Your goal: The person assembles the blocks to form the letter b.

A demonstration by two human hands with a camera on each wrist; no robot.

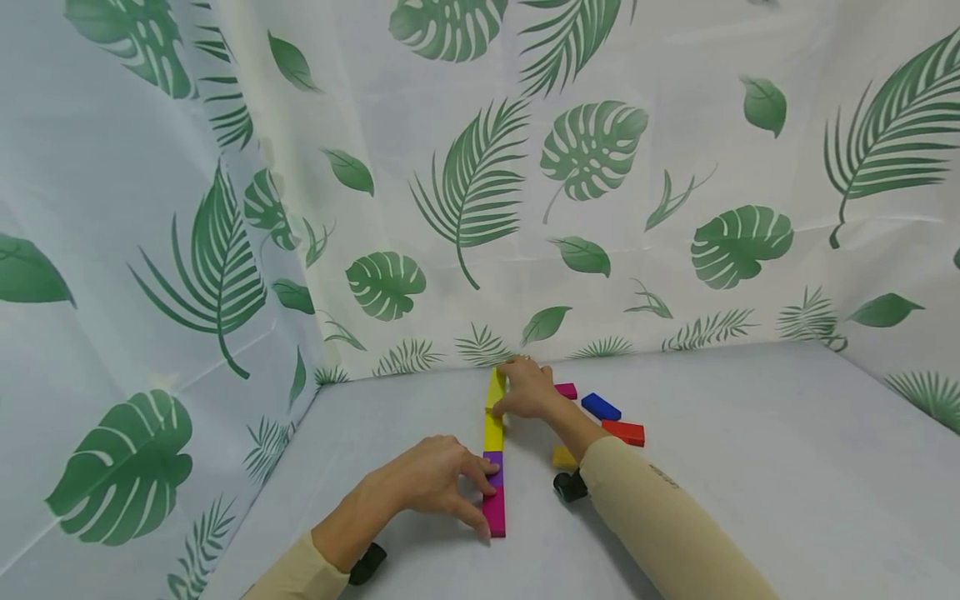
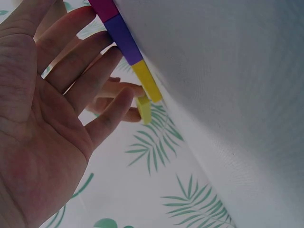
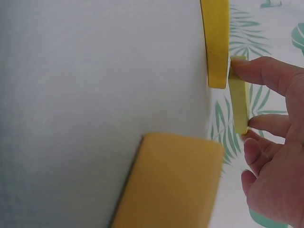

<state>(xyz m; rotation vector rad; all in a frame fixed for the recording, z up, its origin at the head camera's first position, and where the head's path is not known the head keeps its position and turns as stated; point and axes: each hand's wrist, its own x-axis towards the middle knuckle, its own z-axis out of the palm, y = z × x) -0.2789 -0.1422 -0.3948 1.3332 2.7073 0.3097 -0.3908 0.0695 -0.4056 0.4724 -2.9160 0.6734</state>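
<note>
A row of wooden blocks runs away from me: a magenta block (image 1: 495, 517), a purple block (image 2: 122, 40) and a yellow block (image 1: 492, 435). My left hand (image 1: 435, 477) is beside the near end, its loosely extended fingers touching the magenta and purple blocks. At the far end my right hand (image 1: 527, 387) pinches a light yellow block (image 3: 239, 97) by its ends, thumb on one and fingertips on the other. In the left wrist view that block appears slightly raised off the table, beyond the yellow block. The right wrist view shows the row's yellow block (image 3: 217, 47) close to my thumb.
Right of the row lie loose blocks: an orange-yellow one (image 1: 564, 457), a red one (image 1: 624, 432), a blue one (image 1: 601, 407) and a magenta one (image 1: 567, 391), partly behind the right hand. A leaf-patterned curtain (image 1: 660, 167) borders the white table (image 1: 750, 467) at the back.
</note>
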